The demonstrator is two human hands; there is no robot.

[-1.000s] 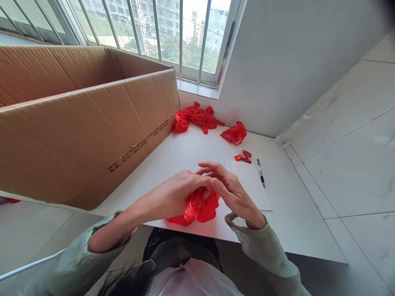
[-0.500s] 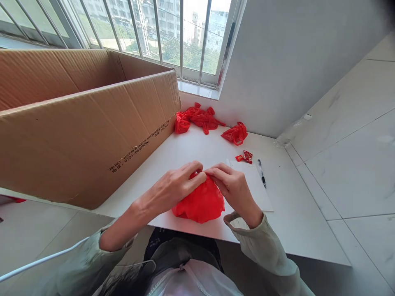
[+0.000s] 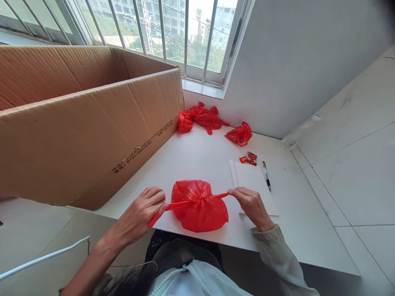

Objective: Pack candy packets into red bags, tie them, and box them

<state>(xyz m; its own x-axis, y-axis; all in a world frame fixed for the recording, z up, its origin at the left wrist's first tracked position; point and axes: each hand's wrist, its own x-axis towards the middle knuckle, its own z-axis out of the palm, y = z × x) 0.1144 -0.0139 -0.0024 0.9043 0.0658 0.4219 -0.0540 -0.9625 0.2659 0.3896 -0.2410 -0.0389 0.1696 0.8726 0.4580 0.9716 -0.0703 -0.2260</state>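
A filled red plastic bag (image 3: 199, 205) lies on the white table (image 3: 200, 152) near its front edge. Its two handles are drawn out sideways and cross in a knot on top. My left hand (image 3: 140, 211) is closed on the left handle, left of the bag. My right hand (image 3: 251, 203) pinches the right handle, on the bag's right, over a white sheet of paper (image 3: 251, 181).
A large open cardboard box (image 3: 77, 119) stands on the left. At the back lie a pile of red bags (image 3: 202, 117) and one more red bag (image 3: 240, 135). Small red packets (image 3: 249, 158) and a black pen (image 3: 266, 175) lie by the paper. A window is behind.
My hands have moved apart from above the bag, each pulling a handle outward. The handles are now stretched tight into a knot and the bag lies flatter on the table.
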